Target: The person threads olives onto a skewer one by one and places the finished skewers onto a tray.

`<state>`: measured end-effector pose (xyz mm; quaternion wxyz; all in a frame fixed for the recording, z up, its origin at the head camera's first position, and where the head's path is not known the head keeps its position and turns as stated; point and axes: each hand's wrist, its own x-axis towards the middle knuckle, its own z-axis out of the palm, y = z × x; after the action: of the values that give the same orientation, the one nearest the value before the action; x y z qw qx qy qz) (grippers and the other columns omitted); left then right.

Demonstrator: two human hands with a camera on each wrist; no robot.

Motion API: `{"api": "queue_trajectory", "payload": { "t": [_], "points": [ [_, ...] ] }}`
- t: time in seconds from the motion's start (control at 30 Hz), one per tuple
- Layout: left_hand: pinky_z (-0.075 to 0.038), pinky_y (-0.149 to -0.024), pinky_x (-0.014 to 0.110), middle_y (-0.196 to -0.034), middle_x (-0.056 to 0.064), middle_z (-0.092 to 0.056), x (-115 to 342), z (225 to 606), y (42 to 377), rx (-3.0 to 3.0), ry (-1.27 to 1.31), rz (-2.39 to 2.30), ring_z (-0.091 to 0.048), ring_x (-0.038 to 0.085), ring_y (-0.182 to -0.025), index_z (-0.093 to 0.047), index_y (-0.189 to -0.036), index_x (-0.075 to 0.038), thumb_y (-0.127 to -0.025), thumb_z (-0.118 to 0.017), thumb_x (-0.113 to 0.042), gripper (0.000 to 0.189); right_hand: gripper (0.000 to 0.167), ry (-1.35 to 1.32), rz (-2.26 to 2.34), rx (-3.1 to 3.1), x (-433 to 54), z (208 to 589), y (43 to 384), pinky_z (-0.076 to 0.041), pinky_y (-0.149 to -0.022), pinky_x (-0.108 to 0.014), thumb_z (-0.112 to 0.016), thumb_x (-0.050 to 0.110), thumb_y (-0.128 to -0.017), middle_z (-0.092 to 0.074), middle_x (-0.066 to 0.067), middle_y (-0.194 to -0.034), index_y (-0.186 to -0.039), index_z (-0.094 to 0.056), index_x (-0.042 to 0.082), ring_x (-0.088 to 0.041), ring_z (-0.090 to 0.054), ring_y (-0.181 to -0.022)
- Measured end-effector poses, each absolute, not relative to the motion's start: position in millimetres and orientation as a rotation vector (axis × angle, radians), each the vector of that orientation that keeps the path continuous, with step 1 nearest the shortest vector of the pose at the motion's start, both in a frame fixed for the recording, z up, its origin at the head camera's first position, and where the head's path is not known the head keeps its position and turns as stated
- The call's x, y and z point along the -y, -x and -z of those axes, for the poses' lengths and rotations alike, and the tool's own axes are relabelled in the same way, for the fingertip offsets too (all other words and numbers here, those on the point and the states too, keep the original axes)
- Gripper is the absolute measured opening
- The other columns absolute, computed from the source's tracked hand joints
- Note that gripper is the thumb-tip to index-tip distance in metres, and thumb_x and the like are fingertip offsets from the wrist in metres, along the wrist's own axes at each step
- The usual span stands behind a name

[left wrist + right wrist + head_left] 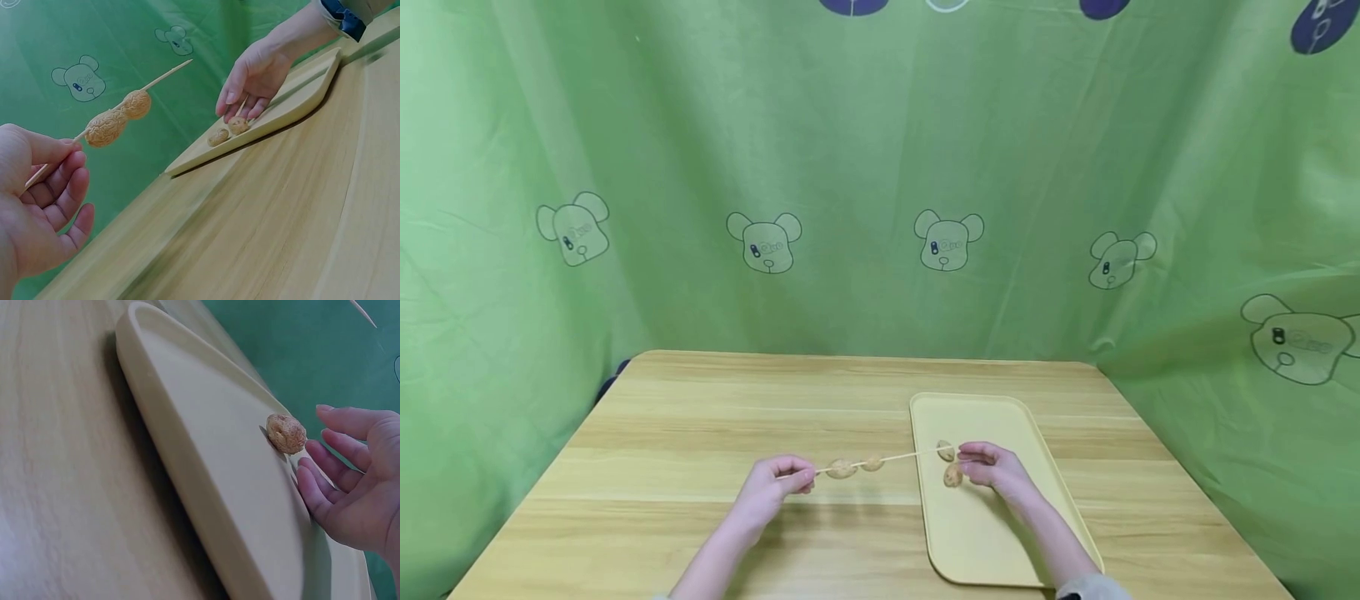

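Wooden skewer [167, 74]: above the table [775, 400], tip bare, through two wrinkled tan balls [106, 128].
Left hand [771, 486]: fingers pinch the skewer; should I dip its tip, the balls could slide off.
Right hand [997, 473]: fingers loosely bent, gripping nothing; whether they touch the loose ball [952, 475], I can't tell.
Yellow tray [970, 533]: carries that and another ball [945, 451]; my careless nudge could roll either.
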<state>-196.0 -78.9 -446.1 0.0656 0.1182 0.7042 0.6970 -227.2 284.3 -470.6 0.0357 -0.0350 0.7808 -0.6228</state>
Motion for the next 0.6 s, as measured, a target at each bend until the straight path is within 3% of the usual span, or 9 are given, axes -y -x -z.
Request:
{"api": "queue_trajectory", "payload": {
  "t": [0.27, 0.6],
  "points": [
    [-0.051, -0.075, 0.028, -0.078, 0.009, -0.062, 77.3, 446.3, 196.8, -2.129, -0.376, -2.103, -0.058, 0.015, -0.073, -0.060, -0.094, 0.014, -0.084, -0.061, -0.004, 0.021, 0.046, 0.210, 1.809, -2.439, -282.9, 474.4, 226.9, -0.048, -0.080, -0.021, -0.067, 0.000, -0.079, -0.059, -0.024, -0.108, -0.119, -0.050, -0.015, -0.023, -0.057, -0.095],
    [-0.051, -0.074, 0.027, -0.077, 0.007, -0.062, 77.5, 446.4, 197.1, -2.133, -0.368, -2.113, -0.057, 0.014, -0.073, -0.060, -0.094, 0.015, -0.085, -0.060, -0.004, 0.020, 0.047, 0.245, 1.726, -2.492, -281.4, 475.8, 226.5, -0.047, -0.077, -0.021, -0.069, 0.000, -0.075, -0.061, -0.020, -0.104, -0.118, -0.053, -0.012, -0.022, -0.056, -0.092]
  ]
}}
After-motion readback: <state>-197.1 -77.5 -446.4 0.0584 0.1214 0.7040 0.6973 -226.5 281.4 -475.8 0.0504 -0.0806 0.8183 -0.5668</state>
